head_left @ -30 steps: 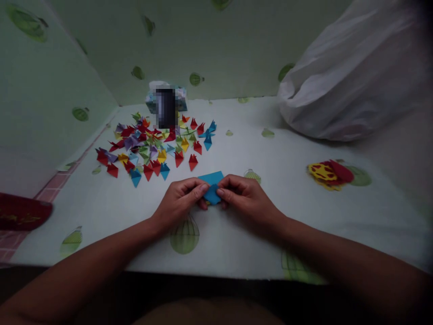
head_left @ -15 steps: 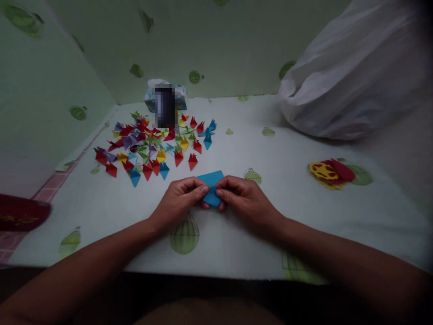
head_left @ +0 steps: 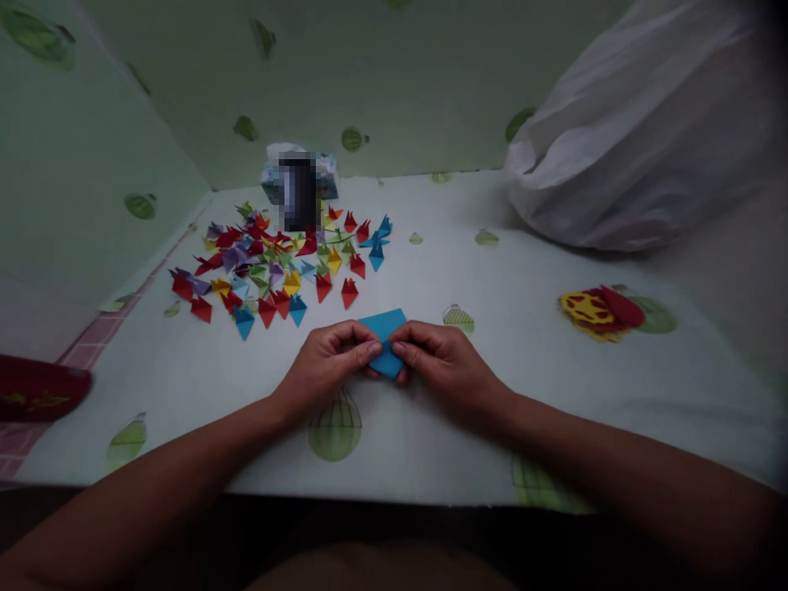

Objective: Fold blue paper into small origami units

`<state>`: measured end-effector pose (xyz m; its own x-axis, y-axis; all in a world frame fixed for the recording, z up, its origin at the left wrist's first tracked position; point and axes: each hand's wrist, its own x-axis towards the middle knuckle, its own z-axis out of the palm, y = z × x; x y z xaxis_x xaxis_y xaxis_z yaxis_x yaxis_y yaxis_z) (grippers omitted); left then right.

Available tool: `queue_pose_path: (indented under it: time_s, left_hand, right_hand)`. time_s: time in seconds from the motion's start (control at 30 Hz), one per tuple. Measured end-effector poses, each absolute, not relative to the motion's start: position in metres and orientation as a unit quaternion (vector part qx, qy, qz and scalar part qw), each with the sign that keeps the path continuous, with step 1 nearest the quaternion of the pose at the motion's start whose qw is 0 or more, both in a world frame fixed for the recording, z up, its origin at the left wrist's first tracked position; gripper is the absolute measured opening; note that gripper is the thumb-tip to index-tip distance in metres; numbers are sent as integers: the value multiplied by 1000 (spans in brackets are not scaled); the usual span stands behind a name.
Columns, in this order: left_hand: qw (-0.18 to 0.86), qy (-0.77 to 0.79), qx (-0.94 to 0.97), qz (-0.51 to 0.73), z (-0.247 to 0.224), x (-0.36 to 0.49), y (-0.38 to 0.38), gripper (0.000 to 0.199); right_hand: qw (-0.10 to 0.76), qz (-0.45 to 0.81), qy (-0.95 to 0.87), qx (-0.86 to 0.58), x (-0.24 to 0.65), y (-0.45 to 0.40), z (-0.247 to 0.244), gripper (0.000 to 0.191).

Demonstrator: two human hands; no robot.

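A piece of blue folded paper [head_left: 387, 323] is held between both hands, just above the front middle of the table. My left hand [head_left: 337, 355] pinches its left side, the thumb on top and fingers beneath. My right hand [head_left: 440, 357] grips the right side the same way, its thumb close to the left one. The paper's underside and part of its folds are hidden by my fingers. Beyond my left hand lies a spread of small folded paper figures [head_left: 266, 310] in red, blue, yellow, purple and green.
A tissue box [head_left: 328, 176] and a blurred-out dark object [head_left: 300, 195] stand behind the figures. Yellow and red cut-out pieces [head_left: 588, 309] lie to the right, below a large white plastic bag [head_left: 616, 164]. A red item [head_left: 46, 390] with gold marks sits at the left edge.
Both hands keep their pinch on the blue paper, with hardly any movement. The whole view has shifted very slightly.
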<state>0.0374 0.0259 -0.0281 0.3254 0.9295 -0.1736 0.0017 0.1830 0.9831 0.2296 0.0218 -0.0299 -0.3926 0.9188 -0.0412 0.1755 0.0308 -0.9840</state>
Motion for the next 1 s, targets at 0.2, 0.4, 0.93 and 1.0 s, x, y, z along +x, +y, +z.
queue_pose_path:
  time_s: [0.2,0.4,0.93,1.0]
  left_hand:
    - [628,447,523,364,-26,38,27,20]
    - [592,454,561,358,-25,37,25,18]
    - [521,447,633,357,-27,35,25,16]
    - [526,441,634,356,-27,35,25,17]
  right_hand:
    - [339,579,-616,-413,231,21,-25,18]
    - [336,621,-570,-421,231,21,-23,15]
    - [356,566,-598,-441,230,23,-28,15]
    - [367,527,-626,-443,230,23,-29,16]
